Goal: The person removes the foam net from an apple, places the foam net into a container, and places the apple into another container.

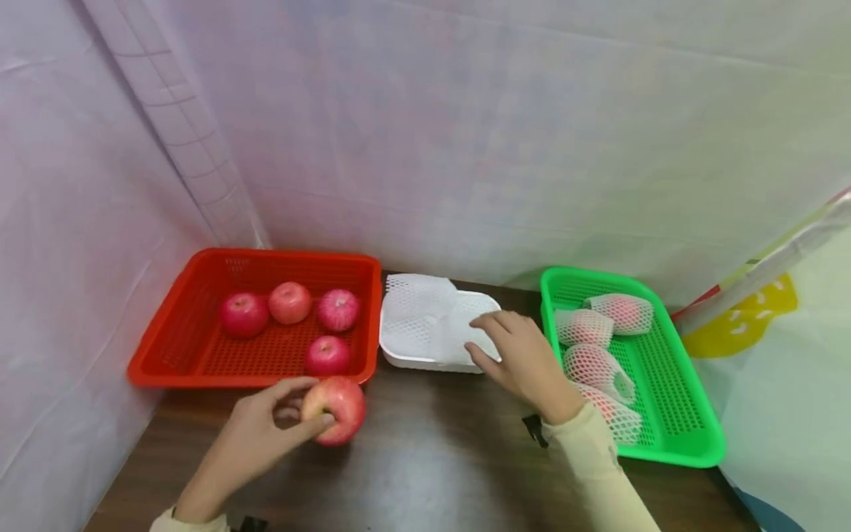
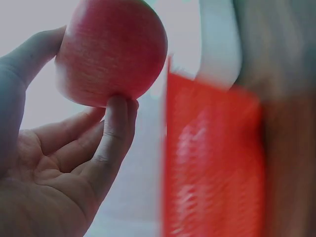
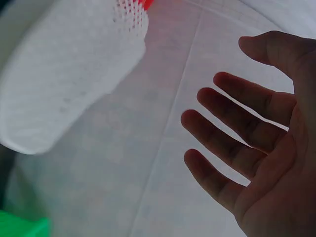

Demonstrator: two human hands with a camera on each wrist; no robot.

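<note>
To the near left of the white basket, the left hand has its thumb and fingers curved around a bare red apple, held above the bench. Over the right part of that basket, which bears white foam nets, the right hand has its fingers spread apart and slightly bent, with nothing in their hold. Left of the white basket, a red basket contains four more apples; right of it, a green basket contains four net-wrapped apples.
</note>
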